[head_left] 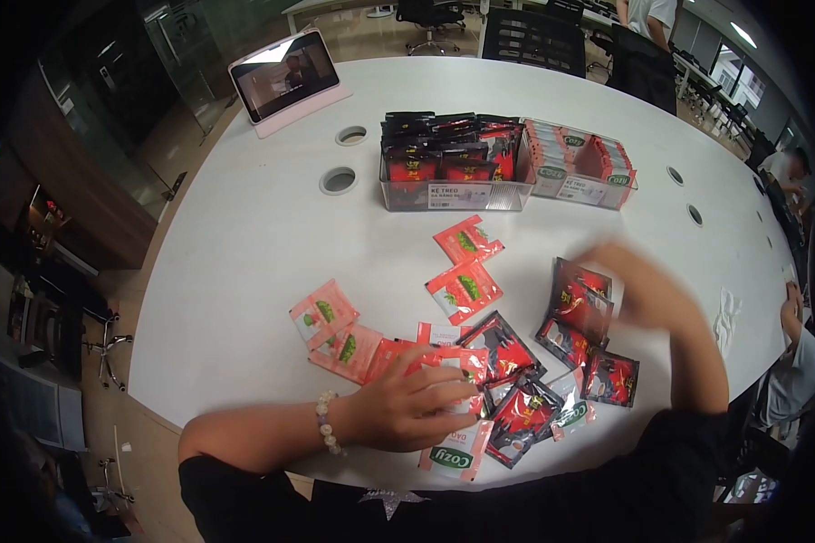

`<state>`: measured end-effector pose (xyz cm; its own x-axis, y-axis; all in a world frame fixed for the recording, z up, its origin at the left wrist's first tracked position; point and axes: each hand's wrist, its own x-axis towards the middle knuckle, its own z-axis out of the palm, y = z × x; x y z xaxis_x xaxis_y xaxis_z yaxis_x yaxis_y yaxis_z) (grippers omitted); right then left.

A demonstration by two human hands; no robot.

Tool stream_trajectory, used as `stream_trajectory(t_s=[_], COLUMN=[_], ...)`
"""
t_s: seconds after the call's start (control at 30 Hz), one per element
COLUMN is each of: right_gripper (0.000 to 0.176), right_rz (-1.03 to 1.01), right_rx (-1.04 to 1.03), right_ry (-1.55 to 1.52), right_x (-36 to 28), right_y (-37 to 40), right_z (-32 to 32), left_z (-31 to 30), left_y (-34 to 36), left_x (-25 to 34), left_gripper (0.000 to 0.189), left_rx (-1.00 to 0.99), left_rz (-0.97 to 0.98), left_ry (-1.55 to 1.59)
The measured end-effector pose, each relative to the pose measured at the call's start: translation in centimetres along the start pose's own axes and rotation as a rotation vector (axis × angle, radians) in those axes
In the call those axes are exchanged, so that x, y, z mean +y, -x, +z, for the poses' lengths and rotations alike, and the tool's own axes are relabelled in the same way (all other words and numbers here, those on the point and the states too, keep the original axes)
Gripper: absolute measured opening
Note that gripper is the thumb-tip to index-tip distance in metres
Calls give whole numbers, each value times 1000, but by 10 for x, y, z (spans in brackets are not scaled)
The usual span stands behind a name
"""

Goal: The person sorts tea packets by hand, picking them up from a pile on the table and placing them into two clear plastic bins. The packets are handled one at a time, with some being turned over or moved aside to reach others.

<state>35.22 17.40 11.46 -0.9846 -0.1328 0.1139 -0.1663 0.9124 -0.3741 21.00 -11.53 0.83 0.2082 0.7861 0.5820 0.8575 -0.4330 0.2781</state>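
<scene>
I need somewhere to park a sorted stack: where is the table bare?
Bare table lies left, between the tablet and the pink sachets, and far right, beyond the right hand near the Cozy bin. Crowded: the near edge under the left hand, among dark sachets.

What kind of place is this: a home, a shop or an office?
Probably an office meeting area: a large white table with round cable holes, black office chairs behind it, and what look like glass partitions on the left.
</scene>
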Motion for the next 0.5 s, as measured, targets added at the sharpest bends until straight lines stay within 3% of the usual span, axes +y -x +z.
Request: stream_trajectory(t_s=[0.03,0.07,0.17,0.27,0.5], right_gripper=[39,43,49,52,48], right_rz=[-126,-361,-579,-569,-410], right_rx=[-221,-229,-270,-220,-124], right_ry=[-203,-304,-86,30,265], right_x=[-20,-30,-64,-62,-14], right_y=[7,15,41,48,18], right_z=[14,44,102,138,120], left_z=[-1,-1,-8,-7,-8], left_y=[0,0,-1,2,6], left_x=[-1,-2,-5,-7,-12], left_gripper=[24,25,28,26,18], left_rx=[34,68,167,258,438], left_rz=[-28,-56,-145,-246,-363], left_ry=[0,0,-28,-23,78])
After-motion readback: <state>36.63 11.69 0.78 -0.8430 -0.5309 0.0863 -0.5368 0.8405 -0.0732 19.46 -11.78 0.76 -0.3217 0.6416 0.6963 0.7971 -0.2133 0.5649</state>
